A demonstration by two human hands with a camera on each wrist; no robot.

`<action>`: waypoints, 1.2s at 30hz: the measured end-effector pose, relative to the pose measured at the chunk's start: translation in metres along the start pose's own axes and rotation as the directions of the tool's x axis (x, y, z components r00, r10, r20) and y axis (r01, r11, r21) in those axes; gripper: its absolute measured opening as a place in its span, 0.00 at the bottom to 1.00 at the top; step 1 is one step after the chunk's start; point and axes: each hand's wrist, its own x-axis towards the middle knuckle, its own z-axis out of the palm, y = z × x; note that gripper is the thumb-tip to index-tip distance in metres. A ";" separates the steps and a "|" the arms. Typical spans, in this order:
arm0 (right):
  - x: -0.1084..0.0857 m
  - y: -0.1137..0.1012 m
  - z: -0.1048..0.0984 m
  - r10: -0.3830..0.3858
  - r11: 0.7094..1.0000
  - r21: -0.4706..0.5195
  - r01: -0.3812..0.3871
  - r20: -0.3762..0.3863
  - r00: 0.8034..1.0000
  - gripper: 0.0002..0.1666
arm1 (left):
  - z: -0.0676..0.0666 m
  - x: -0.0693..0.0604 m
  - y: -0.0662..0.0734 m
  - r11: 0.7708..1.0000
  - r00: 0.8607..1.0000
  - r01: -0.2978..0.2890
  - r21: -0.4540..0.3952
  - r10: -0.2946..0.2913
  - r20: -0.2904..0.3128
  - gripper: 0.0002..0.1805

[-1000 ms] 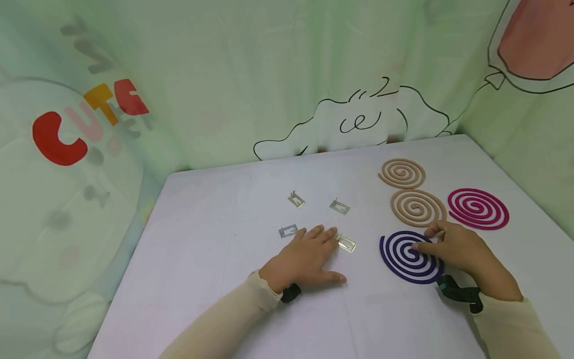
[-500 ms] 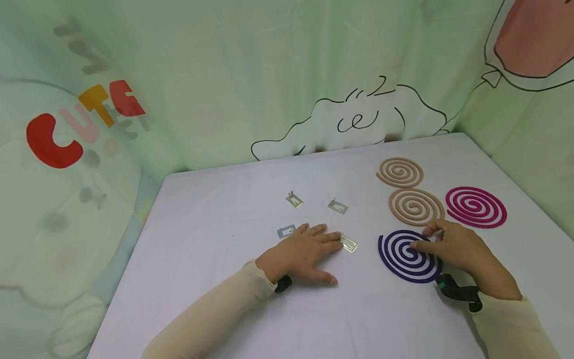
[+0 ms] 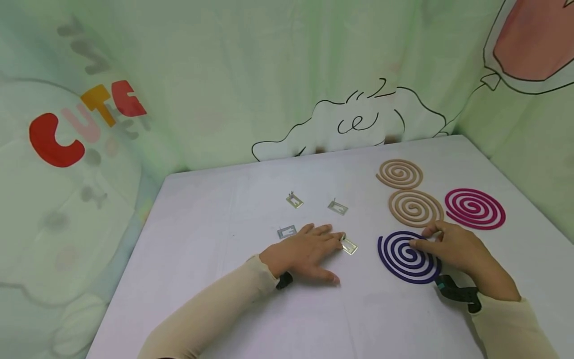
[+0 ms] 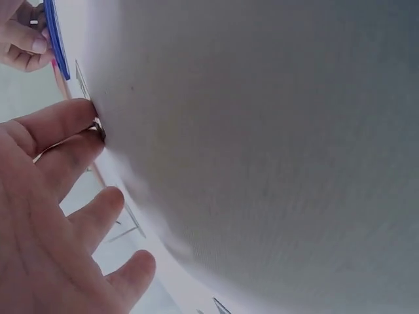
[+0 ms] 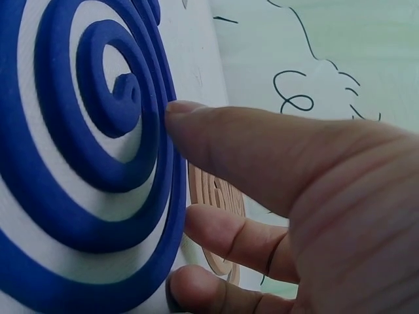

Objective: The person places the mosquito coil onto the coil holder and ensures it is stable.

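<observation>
My left hand lies palm down with fingers spread. Its index and middle fingertips touch a gold-coloured metal coil stand; in the left wrist view a bit of metal shows between those two fingertips. On the right, a dark blue mosquito coil lies flat on the white table. My right hand rests at its right side, thumb stretched over the spiral. In the right wrist view, the thumb reaches the rings of the blue coil, with two fingertips beside its outer edge.
Behind the blue coil lie two tan coils and a magenta coil. More metal stands lie left of the coils: a silver one by my left hand, another silver one, and a gold one. A printed curtain hangs behind the table.
The left hand has shifted slightly, its fingertips moving onto the near gold stand, which has turned a little. My right hand keeps its place by the blue coil.
</observation>
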 end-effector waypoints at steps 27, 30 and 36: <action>-0.002 -0.002 0.000 0.003 1.000 0.022 -0.003 0.004 1.000 0.31 | 0.005 -0.011 0.017 0.986 0.997 0.066 0.156 -0.057 -0.058 0.50; -0.002 -0.002 0.001 -0.001 1.000 0.020 0.001 0.001 1.000 0.31 | 0.006 -0.012 0.020 0.983 0.995 0.077 0.167 -0.065 -0.077 0.50; -0.002 -0.002 0.001 0.000 1.000 0.020 0.000 0.001 1.000 0.31 | 0.007 -0.012 0.025 0.979 0.990 0.104 0.176 -0.085 -0.110 0.49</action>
